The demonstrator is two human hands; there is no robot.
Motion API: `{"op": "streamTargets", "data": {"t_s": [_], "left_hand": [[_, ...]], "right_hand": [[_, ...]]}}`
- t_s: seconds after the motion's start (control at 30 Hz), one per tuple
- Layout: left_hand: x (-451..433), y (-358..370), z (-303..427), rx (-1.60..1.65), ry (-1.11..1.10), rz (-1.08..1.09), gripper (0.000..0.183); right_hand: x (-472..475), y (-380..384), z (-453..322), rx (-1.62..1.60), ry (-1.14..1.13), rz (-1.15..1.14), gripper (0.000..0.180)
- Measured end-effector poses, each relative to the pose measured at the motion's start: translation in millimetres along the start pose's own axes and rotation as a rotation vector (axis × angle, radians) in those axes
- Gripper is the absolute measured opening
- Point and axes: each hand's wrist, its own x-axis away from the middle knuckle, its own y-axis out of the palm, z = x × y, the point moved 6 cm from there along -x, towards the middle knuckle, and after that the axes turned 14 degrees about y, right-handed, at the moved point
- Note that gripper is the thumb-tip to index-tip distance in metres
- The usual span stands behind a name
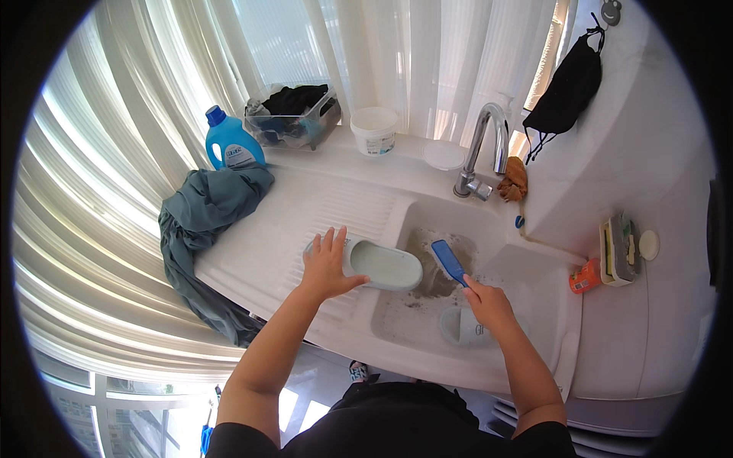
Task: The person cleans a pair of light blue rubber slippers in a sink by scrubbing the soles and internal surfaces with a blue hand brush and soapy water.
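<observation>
A pale grey-green slide slipper (385,264) lies sole down on the ribbed washboard, its heel end jutting over the basin's left edge. My left hand (327,264) grips it across the strap, fingers spread over the top and thumb along the near side. In my right hand (488,302) is the handle of a blue scrubbing brush (449,259), held over the basin apart from the slipper. Murky water with dark grit lies in the white laundry sink (395,338). A second slipper (475,331) rests in the basin, partly hidden beneath my right forearm.
A chrome faucet (474,151) rises behind the basin. Along the back stand a white tub (374,130), its lid (444,155), a clear bin of clothes (295,117) and a blue detergent bottle (232,139). Grey-green cloth (215,200) drapes over the left edge. An orange container (584,276) stands right.
</observation>
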Motion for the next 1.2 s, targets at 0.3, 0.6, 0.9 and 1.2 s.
{"op": "streamTargets", "data": {"t_s": [0.3, 0.6, 0.9, 1.2], "left_hand": [[-6, 18, -6, 0.064, -0.030, 0.027, 0.104], [-1, 11, 0, -0.008, -0.013, 0.075, 0.099], [1, 12, -11, 0.018, -0.060, 0.026, 0.098], [-1, 17, -11, 0.019, -0.063, 0.042, 0.101]], "right_hand": [[-38, 70, -104, 0.250, -0.610, 0.040, 0.039], [-40, 38, -41, 0.426, -0.568, -0.121, 0.038], [-67, 53, -136, 0.579, -0.761, -0.031, 0.041], [-58, 71, -137, 0.776, -0.831, 0.046, 0.060]]}}
